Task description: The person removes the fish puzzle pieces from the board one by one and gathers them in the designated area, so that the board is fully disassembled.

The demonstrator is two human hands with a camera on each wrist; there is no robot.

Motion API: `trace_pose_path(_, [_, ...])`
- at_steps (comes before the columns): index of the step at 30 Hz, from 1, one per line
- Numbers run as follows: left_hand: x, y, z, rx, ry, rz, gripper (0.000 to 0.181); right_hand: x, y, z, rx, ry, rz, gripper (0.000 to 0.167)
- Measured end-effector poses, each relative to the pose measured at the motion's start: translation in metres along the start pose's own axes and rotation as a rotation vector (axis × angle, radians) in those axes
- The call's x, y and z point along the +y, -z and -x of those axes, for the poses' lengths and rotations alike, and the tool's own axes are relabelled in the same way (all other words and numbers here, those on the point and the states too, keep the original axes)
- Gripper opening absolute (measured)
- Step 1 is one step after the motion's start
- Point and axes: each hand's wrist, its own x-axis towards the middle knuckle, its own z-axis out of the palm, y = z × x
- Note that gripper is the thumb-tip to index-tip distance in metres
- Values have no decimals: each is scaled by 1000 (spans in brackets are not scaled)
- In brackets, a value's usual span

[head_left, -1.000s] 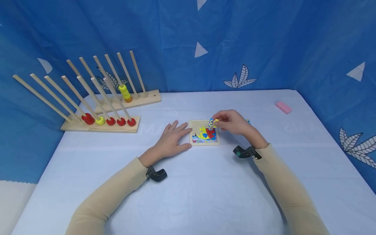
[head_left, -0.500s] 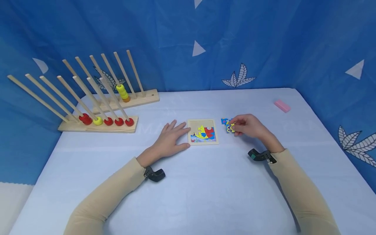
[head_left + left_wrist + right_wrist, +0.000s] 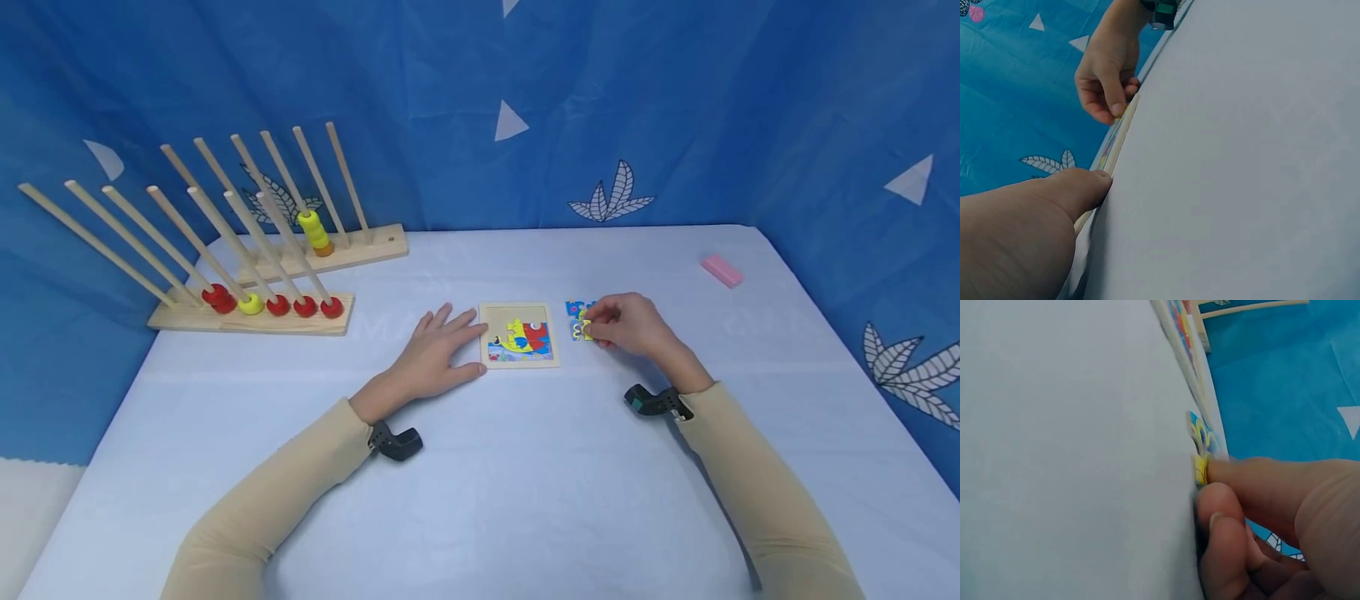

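Note:
A small wooden puzzle tray [image 3: 519, 365] lies flat on the table, with a fish picture [image 3: 525, 340] filling its lower part. My left hand [image 3: 435, 358] rests palm down, fingers spread; its thumb and fingertips touch the tray's left edge. Right of the tray, my right hand [image 3: 626, 323] pinches a yellow and blue puzzle piece [image 3: 578, 331] between thumb and fingers, low over the table. That piece [image 3: 1200, 470] also shows in the right wrist view, partly covered by the fingers. Just behind it lie loose blue puzzle pieces [image 3: 575, 307], partly hidden by the hand.
Two wooden peg stands stand at the back left: the nearer stand [image 3: 247, 323] carries red and yellow beads, the farther stand [image 3: 375, 242] yellow and orange ones. A pink block [image 3: 722, 271] lies at the back right. A blue curtain [image 3: 465, 167] hangs behind the table.
My right hand has moved from over the tray to the loose pieces on its right, still pinching a piece, then shifted slightly left. The left hand has stayed at the tray's edge.

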Motion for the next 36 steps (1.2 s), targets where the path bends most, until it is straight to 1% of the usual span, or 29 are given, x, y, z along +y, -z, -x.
trace_pose_path(4, [1, 2, -1, 1, 0, -1, 67, -2, -1, 0, 21, 9, 27, 13])
trace_pose_path(8, [0, 3, -2, -1, 4, -12, 67, -5, -2, 0, 16, 6, 46, 14])
trace_pose_path(13, [0, 3, -3, -4, 3, -4, 67, -5, -2, 0, 1, 7, 62, 14])
trace_pose_path(23, [0, 3, -2, 1, 0, -6, 67, -3, -1, 1, -13, 83, 83, 14])
trace_pose_path(36, [-1, -2, -2, -4, 12, -1, 68, -1, -4, 2, -16, 90, 90, 14])
